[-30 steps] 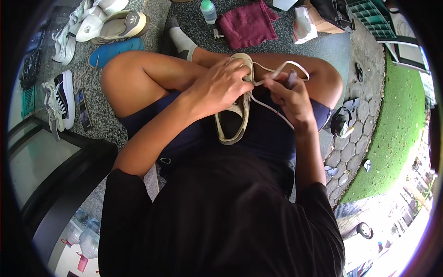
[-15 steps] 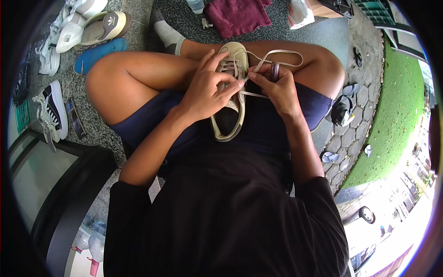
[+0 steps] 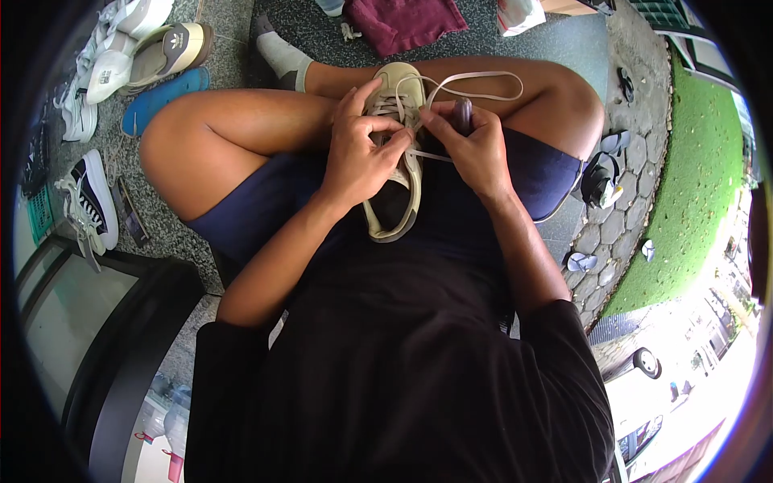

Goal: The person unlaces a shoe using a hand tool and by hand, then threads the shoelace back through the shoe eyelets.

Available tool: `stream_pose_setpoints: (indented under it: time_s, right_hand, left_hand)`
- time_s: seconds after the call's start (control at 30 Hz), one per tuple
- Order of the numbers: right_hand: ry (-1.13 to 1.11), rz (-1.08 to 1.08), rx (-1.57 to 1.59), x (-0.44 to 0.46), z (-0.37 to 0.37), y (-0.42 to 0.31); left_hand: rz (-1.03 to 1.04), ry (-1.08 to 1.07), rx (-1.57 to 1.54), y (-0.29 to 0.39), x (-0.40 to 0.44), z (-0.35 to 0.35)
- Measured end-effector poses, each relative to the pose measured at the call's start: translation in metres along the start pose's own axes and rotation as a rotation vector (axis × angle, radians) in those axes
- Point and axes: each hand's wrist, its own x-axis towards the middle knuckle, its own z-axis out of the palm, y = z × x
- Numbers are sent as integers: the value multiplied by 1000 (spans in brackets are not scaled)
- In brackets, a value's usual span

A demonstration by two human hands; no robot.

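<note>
A beige sneaker [image 3: 400, 78] lies across my crossed legs, toe pointing away from me, with its laces partly threaded. My left hand [image 3: 358, 157] is over the shoe's left side, thumb and index finger pinched together on the lace at the eyelets. Just right of the shoe, my right hand [image 3: 477, 151] pinches the pale shoelace [image 3: 501, 75] between thumb and index finger. A long loop of it runs out over my right shin. Held in the curled fingers of the same hand is a dark, smooth, rounded object [image 3: 462, 115], its lower part hidden.
Several shoes lie at the left, among them a black-and-white sneaker [image 3: 97, 197] and a blue insole [image 3: 167, 101]. A maroon cloth [image 3: 407, 24] lies ahead on the speckled stone. Flip-flops [image 3: 581, 262] are on the paving at the right, beside grass [image 3: 692, 193].
The shoe and my legs appear slightly further left and up in view. My right hand has come a little closer to the eyelets, and the dark object has tilted slightly.
</note>
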Motion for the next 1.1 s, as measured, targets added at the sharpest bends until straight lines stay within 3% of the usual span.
stream_pose_setpoints:
  time_s: [0.07, 0.1, 0.2, 0.27, 0.33, 0.47, 1.03, 1.1]
  right_hand:
    - [127, -36, 157, -1, 0, 2]
    - [117, 61, 123, -5, -11, -5]
    - [267, -229, 160, -10, -28, -9]
    - [290, -173, 289, -23, -31, -13]
    - [203, -105, 127, -29, -34, -13]
    - [275, -197, 149, -29, -18, -16]
    - [121, -262, 51, -29, -20, -5]
    - [55, -242, -102, -27, -25, -6]
  left_hand:
    - [-24, -5, -93, -1, 1, -1]
    - [-24, -6, -93, -1, 1, 0]
    - [-55, -18, -104, -2, 0, -2]
    - [-63, -44, -109, -2, -1, -2]
    - [-74, -58, -134, -3, -1, -3]
    - [-88, -73, -159, -1, -1, -5]
    - [17, -90, -2, 1, -4, -9]
    - [20, -87, 15, 1, -5, -8]
